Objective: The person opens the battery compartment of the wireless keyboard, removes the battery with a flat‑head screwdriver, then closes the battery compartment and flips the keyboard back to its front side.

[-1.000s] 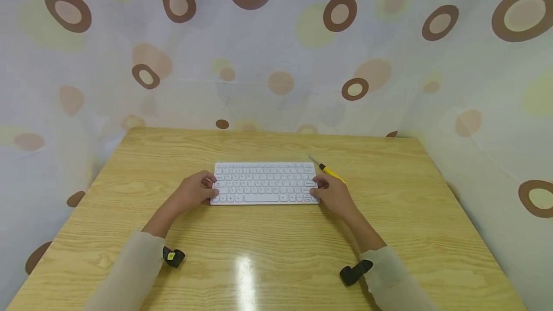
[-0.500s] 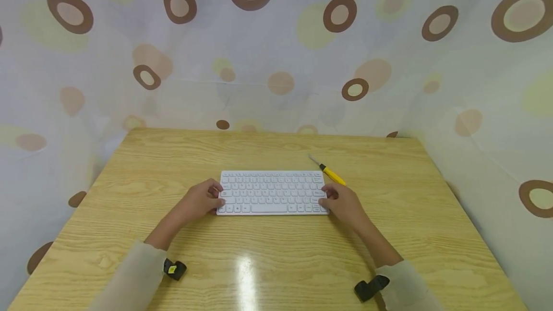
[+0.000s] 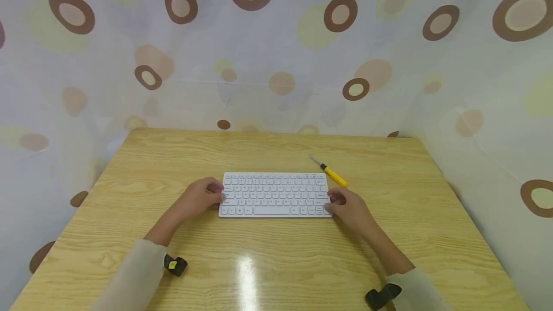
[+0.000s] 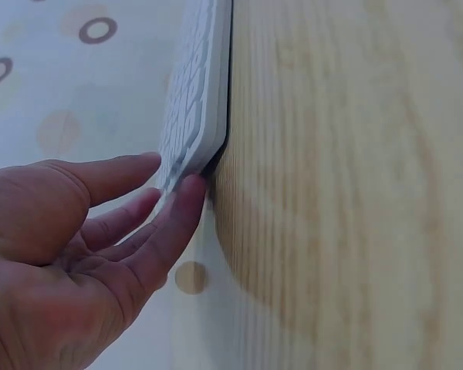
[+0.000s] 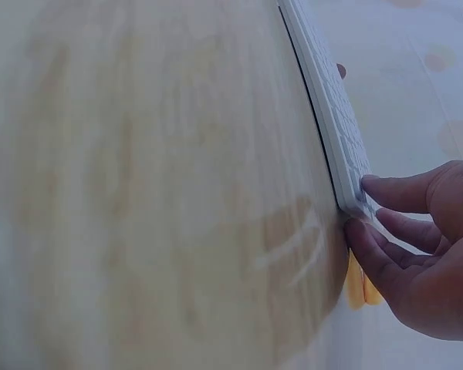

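Note:
A white compact keyboard [image 3: 275, 196] lies on the wooden table with its space bar side toward me. My left hand [image 3: 199, 199] is at its left end, thumb by the keys and fingertips against the side edge. In the left wrist view the left hand's fingers [image 4: 166, 239] touch the keyboard's corner [image 4: 201, 146] from below the thumb. At the opposite end my right hand [image 3: 351, 209] pinches the edge, thumb on top. The right wrist view shows that thumb on the end keys [image 5: 355, 173] and fingers at the lower rim.
Just behind the keyboard's right end lies a screwdriver [image 3: 333, 175] with a yellow handle, its metal tip pointing away to the left. A pale cloth [image 3: 281, 61] with brown circles hangs behind the table [image 3: 268, 263] and along its sides.
The keyboard has slid toward me and a little to the right, both hands moving with it. More of the screwdriver's handle shows now. In the last half second the movement is small.

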`<state>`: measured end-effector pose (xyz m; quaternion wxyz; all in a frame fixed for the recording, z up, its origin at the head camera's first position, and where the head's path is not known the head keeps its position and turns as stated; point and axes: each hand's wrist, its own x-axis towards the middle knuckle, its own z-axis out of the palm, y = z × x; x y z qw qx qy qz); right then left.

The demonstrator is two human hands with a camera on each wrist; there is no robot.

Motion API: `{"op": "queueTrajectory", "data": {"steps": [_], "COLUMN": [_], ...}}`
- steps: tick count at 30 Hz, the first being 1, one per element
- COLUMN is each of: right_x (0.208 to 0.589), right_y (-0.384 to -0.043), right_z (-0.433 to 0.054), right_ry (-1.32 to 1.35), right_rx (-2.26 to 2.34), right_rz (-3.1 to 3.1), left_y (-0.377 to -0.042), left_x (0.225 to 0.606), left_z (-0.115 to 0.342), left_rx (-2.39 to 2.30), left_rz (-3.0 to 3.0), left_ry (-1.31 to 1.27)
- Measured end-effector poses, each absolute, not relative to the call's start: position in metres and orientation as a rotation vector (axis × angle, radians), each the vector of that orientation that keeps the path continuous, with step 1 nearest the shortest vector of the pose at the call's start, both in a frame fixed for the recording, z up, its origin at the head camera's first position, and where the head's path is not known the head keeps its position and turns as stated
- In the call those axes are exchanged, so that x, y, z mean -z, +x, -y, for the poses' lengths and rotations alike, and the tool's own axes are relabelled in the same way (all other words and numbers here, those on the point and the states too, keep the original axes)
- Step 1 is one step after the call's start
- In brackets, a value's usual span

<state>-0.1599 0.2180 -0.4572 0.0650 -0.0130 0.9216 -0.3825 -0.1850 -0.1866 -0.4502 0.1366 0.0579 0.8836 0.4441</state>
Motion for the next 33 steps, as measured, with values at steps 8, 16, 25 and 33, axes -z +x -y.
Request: {"op": "queueTrajectory", "data": {"steps": [8, 16, 25, 33], "right_x": [0.461, 0.462, 0.46, 0.46], "right_y": [-0.154, -0.152, -0.15, -0.15], "right_z": [-0.222, -0.221, -0.223, -0.221], "right_ry": [-0.049, -0.115, -0.123, -0.107], "right_rx": [1.17, 1.18, 1.164, 1.136], "right_rz": [-2.74, -2.748, -2.757, -2.77], "left_y": [-0.206, -0.221, -0.224, -0.225], "left_x": [0.452, 0.457, 0.458, 0.46], "left_z": [0.193, 0.192, 0.192, 0.195], "left_rx": [-1.349, -1.367, -1.371, -1.435], "left_rz": [-2.561, -2.522, -2.467, -2.419], "left_ry": [0.15, 0.154, 0.177, 0.169]}}
